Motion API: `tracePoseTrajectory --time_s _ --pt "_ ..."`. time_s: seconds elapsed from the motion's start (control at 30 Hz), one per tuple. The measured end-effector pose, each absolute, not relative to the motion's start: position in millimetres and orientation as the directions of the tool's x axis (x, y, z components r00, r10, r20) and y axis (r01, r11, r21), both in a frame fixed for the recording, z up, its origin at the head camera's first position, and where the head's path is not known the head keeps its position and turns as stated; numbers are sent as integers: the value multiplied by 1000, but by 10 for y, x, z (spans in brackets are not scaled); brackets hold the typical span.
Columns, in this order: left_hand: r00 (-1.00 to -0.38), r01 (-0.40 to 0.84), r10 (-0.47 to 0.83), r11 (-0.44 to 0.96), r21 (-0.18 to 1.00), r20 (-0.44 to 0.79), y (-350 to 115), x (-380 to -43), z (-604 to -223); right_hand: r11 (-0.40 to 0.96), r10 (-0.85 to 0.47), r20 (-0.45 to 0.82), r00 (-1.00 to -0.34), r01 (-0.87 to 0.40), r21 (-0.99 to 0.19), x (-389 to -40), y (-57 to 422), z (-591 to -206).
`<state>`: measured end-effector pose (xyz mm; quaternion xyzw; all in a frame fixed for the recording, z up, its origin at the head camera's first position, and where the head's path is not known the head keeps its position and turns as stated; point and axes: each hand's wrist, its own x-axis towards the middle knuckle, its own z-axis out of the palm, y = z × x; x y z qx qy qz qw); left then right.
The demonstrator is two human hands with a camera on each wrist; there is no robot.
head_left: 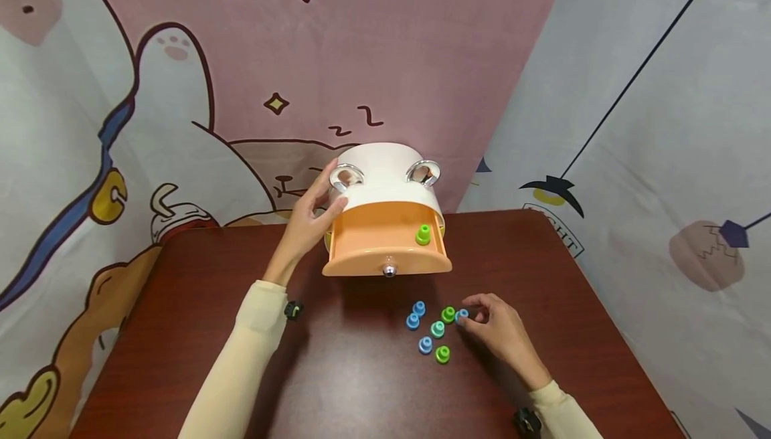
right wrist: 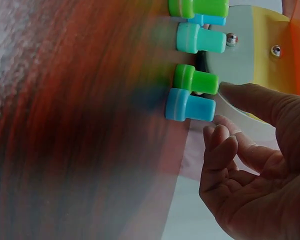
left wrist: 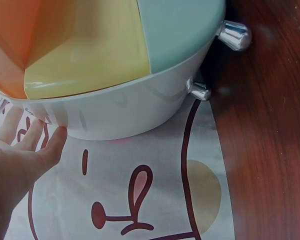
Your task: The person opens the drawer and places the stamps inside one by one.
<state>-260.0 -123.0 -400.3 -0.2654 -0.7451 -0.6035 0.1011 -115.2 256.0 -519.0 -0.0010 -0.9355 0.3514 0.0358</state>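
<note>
My left hand (head_left: 307, 221) rests against the side of a white toy drawer cabinet (head_left: 385, 178) with two chrome ears, its fingertips on the white shell in the left wrist view. The cabinet's orange drawer (head_left: 361, 231) is pulled out, and a green peg (head_left: 423, 235) stands inside it. On the table, my right hand (head_left: 502, 332) reaches to a blue peg (head_left: 462, 316), thumb and fingers at either side of its narrow top. Close beside that one stands another green peg (right wrist: 197, 80).
Several more pegs stand on the brown table (head_left: 349, 385): a teal one (head_left: 438, 329), a green one (head_left: 442, 355) and blue ones (head_left: 425, 345). Yellow (left wrist: 90, 50) and grey-green (left wrist: 185, 35) drawer fronts show below the orange drawer. A printed cloth (head_left: 421, 57) hangs behind the table.
</note>
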Motion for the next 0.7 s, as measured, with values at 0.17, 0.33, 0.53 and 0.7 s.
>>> tracePoseTrajectory --time_s 0.17,0.33,0.53,0.7 --pt "-837 520 272 124 845 475 -1225 -2594 -4002 758 29 43 -999 -6 -653 -1178 2574 -5243" --pt "-835 524 272 123 843 479 -1220 -2593 -3987 755 38 63 -997 -13 -655 -1179 2578 -5280" --pt "-839 518 266 126 846 474 -1217 -2589 -3986 768 44 118 -992 -42 -640 -1175 2587 -5317" --pt "-840 516 266 121 848 473 -1219 -2587 -3993 776 45 197 -979 -90 -624 -1159 2586 -5290"
